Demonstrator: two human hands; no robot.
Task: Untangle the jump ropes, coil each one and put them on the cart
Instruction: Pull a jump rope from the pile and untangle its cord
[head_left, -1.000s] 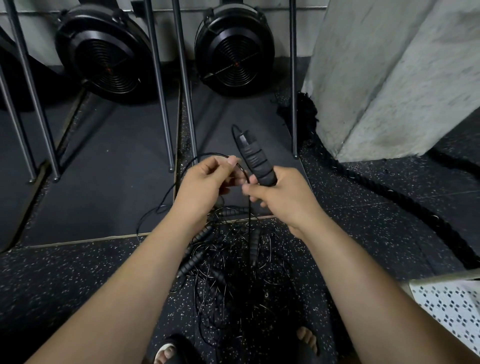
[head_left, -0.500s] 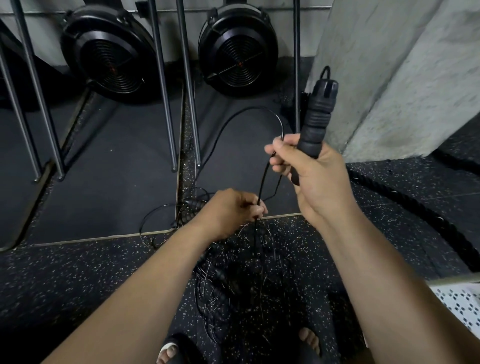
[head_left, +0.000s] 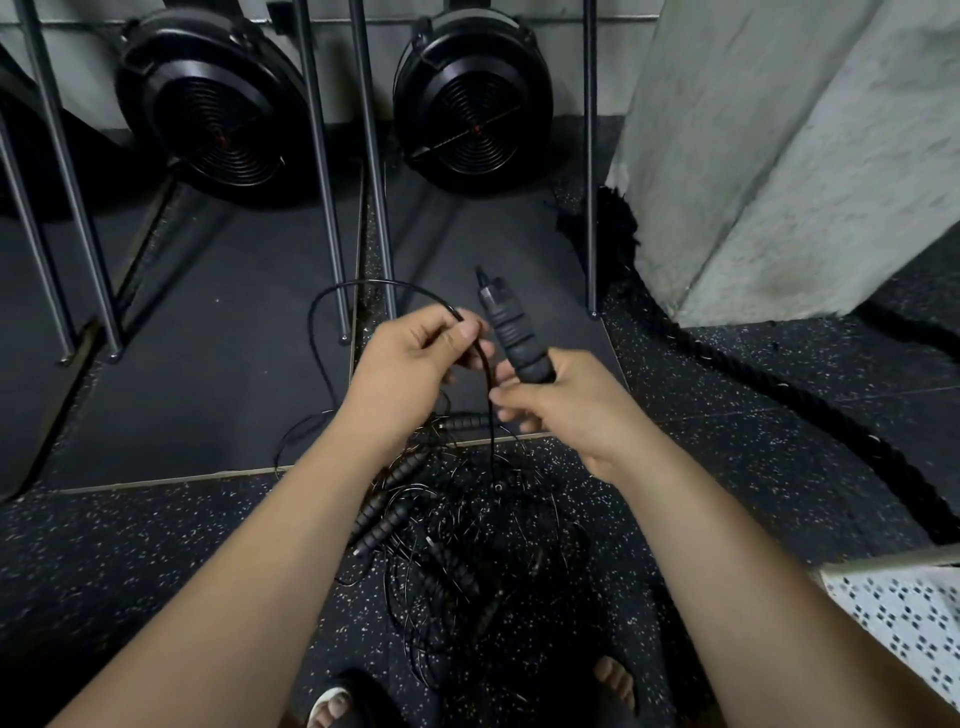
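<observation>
Black rubber ribs cover the jump rope handle (head_left: 517, 338), which the right hand (head_left: 566, 405) grips by its lower end. Its fingers are curled round the handle, which stands tilted up and away from the person with its cord end uppermost. Just to its left, the left hand (head_left: 410, 364) pinches a thin black cord (head_left: 363, 283) between thumb and fingertips, the other fingers folded in. From that pinch the cord arches out to the left in a wide loop and drops toward the floor. Another run of it hangs straight down between the two hands, passing just beside the right thumb.

That run leads into the tangle of jump ropes (head_left: 467, 540), which lies on the speckled floor (head_left: 104, 551) directly below the hands, with several more ribbed handles (head_left: 389, 522) mixed into the wire-thin loops. Its far edge spills onto a smooth dark mat (head_left: 208, 364).

Two round black fan wheels (head_left: 472, 98) stand against the back wall behind slanting metal legs (head_left: 322, 171). A concrete pillar (head_left: 779, 156) rises on the right, and a thick rope (head_left: 779, 400) curves past its base. At the lower right corner a perforated white surface (head_left: 904, 618) shows, possibly the cart. The person's feet (head_left: 615, 675) are at the bottom edge.
</observation>
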